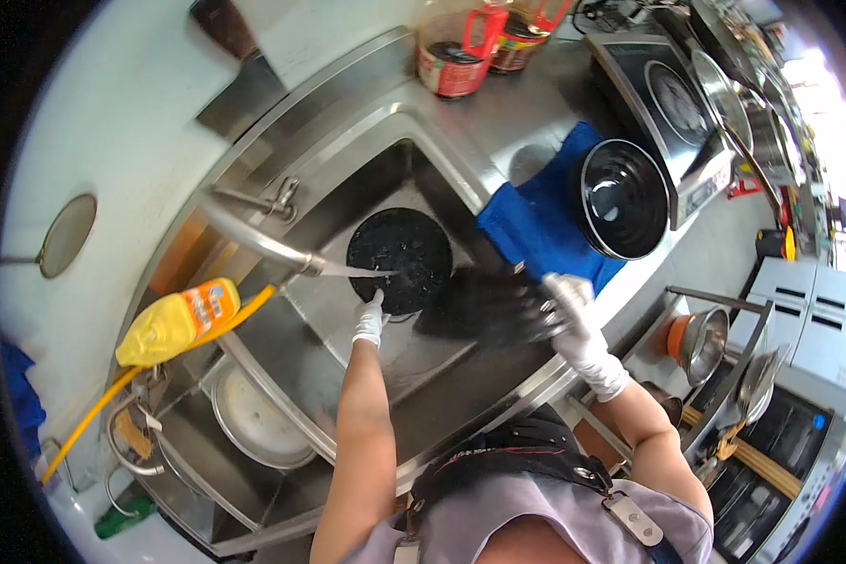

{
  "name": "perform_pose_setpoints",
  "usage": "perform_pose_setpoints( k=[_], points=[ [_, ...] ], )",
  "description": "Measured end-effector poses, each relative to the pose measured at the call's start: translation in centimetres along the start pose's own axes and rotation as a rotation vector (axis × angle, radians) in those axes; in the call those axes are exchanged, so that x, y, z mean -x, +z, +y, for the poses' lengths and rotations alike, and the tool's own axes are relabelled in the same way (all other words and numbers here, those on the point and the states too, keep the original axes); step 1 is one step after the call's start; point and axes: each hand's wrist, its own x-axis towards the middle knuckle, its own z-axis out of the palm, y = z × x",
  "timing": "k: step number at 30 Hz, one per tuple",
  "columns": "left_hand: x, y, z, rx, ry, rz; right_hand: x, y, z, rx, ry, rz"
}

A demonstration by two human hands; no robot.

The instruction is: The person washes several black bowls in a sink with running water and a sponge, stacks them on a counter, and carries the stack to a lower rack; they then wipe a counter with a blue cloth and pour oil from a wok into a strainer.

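Observation:
My left hand [371, 321], in a white glove, grips the near rim of a round black bowl [402, 257] in the steel sink [324, 282]; its thumb lies over the rim. Water from the faucet [282, 254] streams into this bowl. To the right, my gloved right hand [579, 331] holds a black dish [476, 307] over the sink's right side. Motion blur hides that dish's exact shape. On the counter beyond, shiny black bowls [624, 201], apparently stacked, rest on a blue cloth [529, 218].
A yellow bottle [176, 324] and a yellow hose [233, 324] are left of the faucet. A second basin holds a metal bowl [257, 416]. Red-handled jugs [458, 63] stand at the back, near an induction cooker [666, 99]. A cleaver [243, 92] hangs on the wall.

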Motion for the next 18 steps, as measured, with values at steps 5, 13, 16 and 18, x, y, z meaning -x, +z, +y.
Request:
perform_pose_setpoints(
  k=[5, 13, 16, 18],
  points=[
    [0.8, 0.2, 0.6, 0.035, 0.151, 0.023, -1.4, -6.5, 3.0, -0.033, 0.474, 0.615],
    [10.5, -1.5, 5.3, -0.613, 0.926, 0.499, -0.5, -11.3, 11.9, -0.391, 0.911, 0.699],
    [7.9, -9.6, 3.5, -0.406, 0.82, 0.511, -1.3, -11.7, 11.6, -0.2, 0.907, 0.632],
    [7.4, -12.0, 2.7, 0.044, 0.775, 0.228, -1.3, -11.7, 11.1, 0.24, 0.616, 0.767]
  ],
)
